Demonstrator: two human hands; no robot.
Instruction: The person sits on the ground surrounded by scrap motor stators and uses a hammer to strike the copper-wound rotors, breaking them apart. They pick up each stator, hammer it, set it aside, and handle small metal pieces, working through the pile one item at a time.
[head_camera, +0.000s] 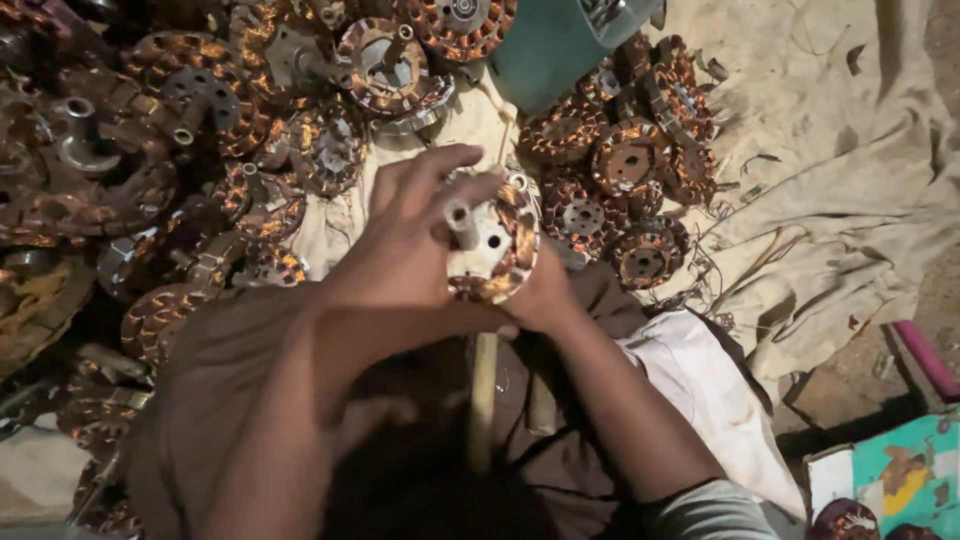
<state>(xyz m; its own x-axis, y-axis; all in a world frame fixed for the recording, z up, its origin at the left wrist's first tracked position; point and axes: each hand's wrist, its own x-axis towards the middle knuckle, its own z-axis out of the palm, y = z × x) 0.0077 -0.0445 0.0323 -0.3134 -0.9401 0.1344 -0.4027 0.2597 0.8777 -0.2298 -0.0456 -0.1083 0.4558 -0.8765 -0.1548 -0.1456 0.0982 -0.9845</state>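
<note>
Copper windings catch the light on the motor stator that the person holds up over the lap, between both hands. The left hand lies over its left side and top, fingers stretched across the upper rim and the thumb pressed near the short pale shaft that sticks out of the stator's centre, so the part sits against the palm with the fingers wrapped on it. The right hand cups it from below and behind; only the heel and wrist show, and I cannot tell how its fingers are closed, though the stator rests in that hand. Below the hands a wooden stick runs down between the knees. To the left a big heap of stators with shafts and copper coils lies piled together, and a smaller cluster of stators sits just right of the hands on a sandy cloth spread over the floor. A green container stands beyond, at the top.
</note>
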